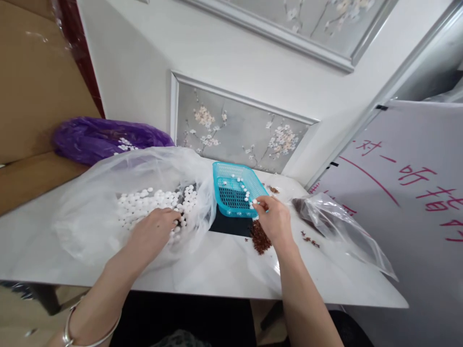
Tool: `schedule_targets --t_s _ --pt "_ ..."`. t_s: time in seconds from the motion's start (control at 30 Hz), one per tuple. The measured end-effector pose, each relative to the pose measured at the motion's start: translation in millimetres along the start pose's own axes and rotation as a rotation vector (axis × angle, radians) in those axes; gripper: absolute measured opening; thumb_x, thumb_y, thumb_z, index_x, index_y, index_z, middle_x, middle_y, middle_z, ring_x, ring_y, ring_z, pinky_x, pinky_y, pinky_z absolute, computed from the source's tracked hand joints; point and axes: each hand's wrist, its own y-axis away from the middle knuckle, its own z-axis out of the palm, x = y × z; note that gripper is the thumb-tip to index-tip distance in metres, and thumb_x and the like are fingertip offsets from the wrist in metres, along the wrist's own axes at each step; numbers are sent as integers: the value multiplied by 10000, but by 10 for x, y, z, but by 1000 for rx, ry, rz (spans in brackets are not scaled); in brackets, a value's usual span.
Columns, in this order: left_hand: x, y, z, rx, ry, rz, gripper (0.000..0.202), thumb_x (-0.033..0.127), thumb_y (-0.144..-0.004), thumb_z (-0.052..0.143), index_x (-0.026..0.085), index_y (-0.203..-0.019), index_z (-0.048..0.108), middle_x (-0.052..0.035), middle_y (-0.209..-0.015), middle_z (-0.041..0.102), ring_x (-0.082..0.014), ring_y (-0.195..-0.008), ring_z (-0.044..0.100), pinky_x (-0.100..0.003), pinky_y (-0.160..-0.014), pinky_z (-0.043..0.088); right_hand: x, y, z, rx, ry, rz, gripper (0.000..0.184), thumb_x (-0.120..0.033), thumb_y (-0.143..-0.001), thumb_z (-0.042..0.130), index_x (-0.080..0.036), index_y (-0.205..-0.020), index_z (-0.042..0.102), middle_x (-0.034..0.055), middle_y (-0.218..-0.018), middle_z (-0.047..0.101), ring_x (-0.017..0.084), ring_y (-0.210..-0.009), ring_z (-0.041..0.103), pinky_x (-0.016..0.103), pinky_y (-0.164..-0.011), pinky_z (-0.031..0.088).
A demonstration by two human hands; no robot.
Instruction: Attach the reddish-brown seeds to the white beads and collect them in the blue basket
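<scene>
My right hand (274, 218) pinches a small white ball (255, 202) between thumb and fingers at the near right corner of a turquoise plastic basket (235, 212). Several more white balls lie inside the basket, strung out in a loose curve toward its far side. On the left, my left hand (159, 230) reaches into an open clear plastic bag (90, 217) filled with white balls (144, 205). Its fingers are curled together among the balls; what they hold, if anything, is hidden.
A dark flat mat (231, 226) lies under the basket. Beside it sits a pile of reddish-brown bits (260, 238). To the right is a clear bag (340, 229); at the back left, a purple bag (108, 137). A framed flower picture (242, 125) stands behind the white table (224, 265).
</scene>
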Motion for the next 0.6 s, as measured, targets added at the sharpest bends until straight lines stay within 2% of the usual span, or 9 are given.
schedule_targets --t_s 0.13,0.23,0.33,0.43,0.5,0.53,0.6 --pt "36 -16 -36 -27 -1 -33 284 172 -809 390 198 -901 658 -97 -911 640 -260 -803 605 -336 -652 408 24 -7 -9 -4 63 33 179 -319 -831 564 -207 -822 704 53 -788 683 184 -684 600 264 -598 353" --pt "49 -5 -75 -29 19 -81 293 186 -816 378 194 -921 652 -87 -890 621 -241 -733 605 -328 -622 396 32 -11 -44 2 77 52 328 -413 -850 536 -187 -670 693 70 -691 667 183 -628 582 268 -559 325" --pt "60 13 -130 22 108 -54 277 203 -824 392 197 -912 654 -79 -889 621 -230 -730 602 -324 -645 396 28 125 -112 -20 23 16 348 -408 -877 492 -187 -704 697 66 -698 674 181 -643 592 271 -599 371" --pt "129 30 -218 186 287 -18 221 269 -845 452 206 -918 651 -76 -938 638 -225 -787 595 -316 -712 400 30 371 -158 -127 -64 -70 215 -291 -864 513 -225 -801 708 27 -777 703 173 -697 629 265 -663 438" --pt "233 52 -272 263 466 -50 198 325 -844 502 218 -927 646 -62 -944 648 -214 -791 586 -299 -711 407 41 524 -157 -200 -96 -112 189 -210 -831 531 -249 -793 713 9 -787 710 181 -735 646 273 -674 465" --pt "303 71 -287 267 579 -72 192 348 -838 526 223 -919 647 -50 -916 652 -203 -769 580 -289 -699 412 48 582 -149 -222 -103 -125 197 -182 -816 534 -256 -788 715 8 -790 711 189 -754 648 284 -679 474" --pt "471 128 -279 194 867 -107 188 374 -832 553 219 -868 653 -29 -814 643 -173 -709 560 -266 -669 418 65 655 -124 -238 -108 -141 211 -153 -797 534 -258 -796 717 17 -809 711 209 -791 644 313 -698 483"
